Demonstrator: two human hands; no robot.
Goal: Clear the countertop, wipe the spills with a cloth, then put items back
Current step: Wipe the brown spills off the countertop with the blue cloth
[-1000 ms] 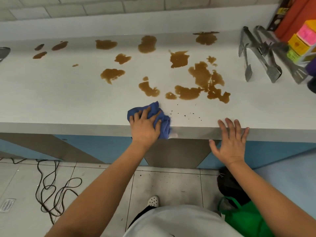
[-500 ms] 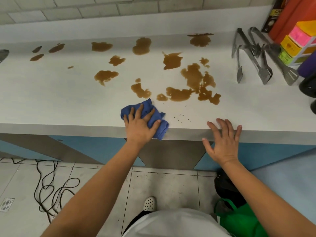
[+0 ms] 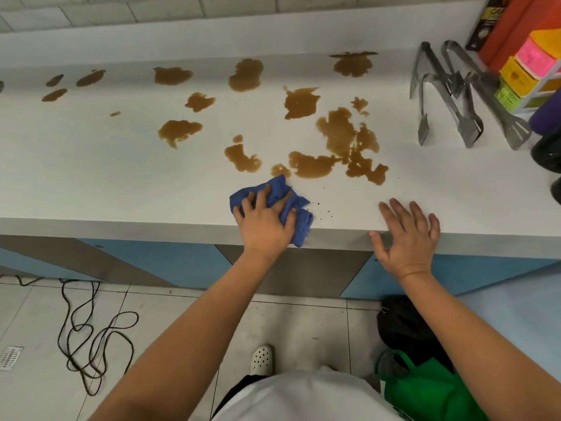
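Several brown spills (image 3: 337, 138) are spread over the white countertop (image 3: 91, 177). A crumpled blue cloth (image 3: 277, 189) lies at the counter's front edge, just below the nearest spills, with one end hanging over the edge. My left hand (image 3: 265, 223) grips and presses the cloth, fingers spread on top and thumb against its bunched right part. To the right, my right hand (image 3: 408, 232) rests flat on the counter's front edge, fingers straight, holding nothing. Small dark specks (image 3: 321, 208) dot the counter between my hands.
Metal tongs and a spatula (image 3: 455, 98) lie at the right. Behind them stand coloured stacked boxes (image 3: 528, 71), an orange box (image 3: 516, 22) and dark bottles (image 3: 546, 129). On the floor are a black cable (image 3: 91, 338) and a green bag (image 3: 425, 390).
My left hand has slid the cloth a little forward and to the right along the front edge, closer to the spills. My right hand stays on the counter edge.
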